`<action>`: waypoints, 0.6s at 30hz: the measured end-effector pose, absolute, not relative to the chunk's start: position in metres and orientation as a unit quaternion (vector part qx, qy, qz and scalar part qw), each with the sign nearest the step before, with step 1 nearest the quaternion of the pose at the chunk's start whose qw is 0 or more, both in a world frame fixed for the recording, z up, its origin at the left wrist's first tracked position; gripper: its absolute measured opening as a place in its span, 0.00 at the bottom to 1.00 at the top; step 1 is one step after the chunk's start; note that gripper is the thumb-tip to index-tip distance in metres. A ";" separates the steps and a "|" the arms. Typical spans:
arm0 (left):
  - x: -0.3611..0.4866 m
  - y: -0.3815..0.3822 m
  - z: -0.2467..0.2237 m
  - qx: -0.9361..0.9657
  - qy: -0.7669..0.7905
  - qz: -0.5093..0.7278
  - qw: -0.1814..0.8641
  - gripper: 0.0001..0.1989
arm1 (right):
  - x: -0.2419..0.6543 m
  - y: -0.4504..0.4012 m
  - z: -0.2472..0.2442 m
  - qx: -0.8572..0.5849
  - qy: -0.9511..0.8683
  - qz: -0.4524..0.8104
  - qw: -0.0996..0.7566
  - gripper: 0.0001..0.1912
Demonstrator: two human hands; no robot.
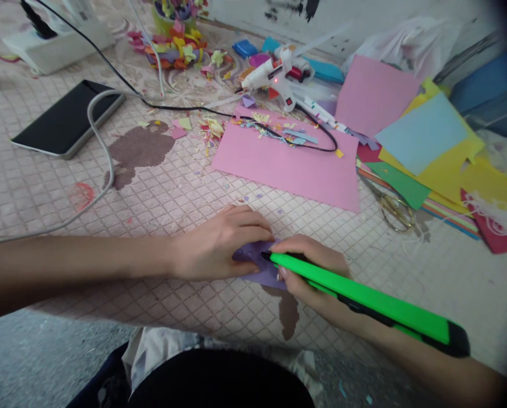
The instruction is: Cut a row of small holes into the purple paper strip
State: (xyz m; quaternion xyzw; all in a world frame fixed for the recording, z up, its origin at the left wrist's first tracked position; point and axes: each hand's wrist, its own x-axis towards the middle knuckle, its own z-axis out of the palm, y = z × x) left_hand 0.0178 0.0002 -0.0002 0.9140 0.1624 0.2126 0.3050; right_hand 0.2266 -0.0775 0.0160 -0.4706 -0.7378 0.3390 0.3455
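A small piece of purple paper (264, 276) lies on the cloth near the table's front edge, with a few small curved outlines on it. My left hand (225, 241) rests on its left part, thumb and fingers apart and pressing it down. In my right hand (308, 266) is a bright green utility knife (364, 292), gripped like a pen. Its dark tip touches or nearly touches the purple paper, right between my two hands. Whether the tip is into the paper I cannot tell. My hands cover parts of the sheet.
Beyond my hands lies a pink sheet (287, 175) with paper scraps and a black cord. A white glue gun (270, 76) stands behind it. Gold-handled scissors (396, 212) and coloured papers (423, 133) lie right. A phone (68, 119), white cable (102, 139) and power strip (58, 45) are left.
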 end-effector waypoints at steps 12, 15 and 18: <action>0.013 0.001 0.004 0.923 0.134 0.190 0.308 0.26 | 0.234 -0.079 0.020 -0.506 -0.671 0.382 0.386 0.09; 0.012 0.001 0.004 0.927 0.133 0.185 0.300 0.26 | 0.237 -0.079 0.020 -0.504 -0.671 0.385 0.385 0.10; 0.011 0.000 0.003 0.931 0.146 0.187 0.276 0.28 | 0.239 -0.081 0.019 -0.495 -0.676 0.386 0.386 0.11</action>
